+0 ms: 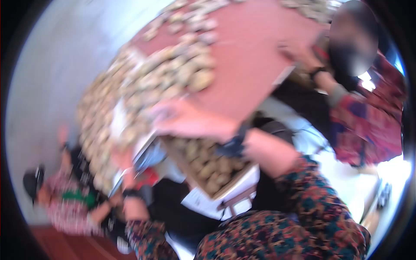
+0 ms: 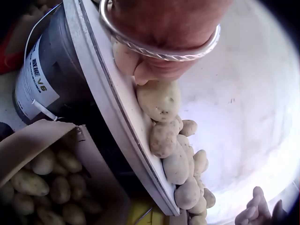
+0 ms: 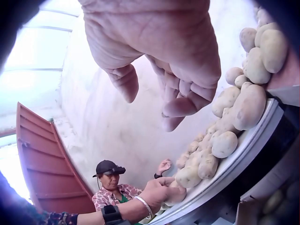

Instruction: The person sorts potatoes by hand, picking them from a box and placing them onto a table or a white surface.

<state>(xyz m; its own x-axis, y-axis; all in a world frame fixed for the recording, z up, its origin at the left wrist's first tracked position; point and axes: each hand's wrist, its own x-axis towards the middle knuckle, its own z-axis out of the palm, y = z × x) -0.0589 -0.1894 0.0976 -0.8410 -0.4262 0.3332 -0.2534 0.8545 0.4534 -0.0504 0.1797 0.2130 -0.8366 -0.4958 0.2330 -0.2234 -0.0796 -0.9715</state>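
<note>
In the head view my left hand (image 1: 123,158) is at the near edge of a table heaped with potatoes (image 1: 167,76). The right wrist view shows this hand (image 3: 154,194) with its fingers around a potato (image 3: 176,193) at the table's rim. Seen from the left wrist, a finger lies against the top of a pale potato (image 2: 159,101); the rest of the grip is hidden. My right hand (image 1: 190,119) is raised over the table near the heap. Its fingers (image 3: 180,105) hang loosely bent, thumb apart, with nothing between them in the right wrist view.
Below the table edge stands an open box (image 1: 186,171) full of potatoes. A dark bucket (image 2: 56,61) with a wire handle is beside it. Another person's hand (image 1: 297,52) is over the red tabletop (image 1: 247,47) at right. A person in a dark cap (image 3: 110,167) is at the far side.
</note>
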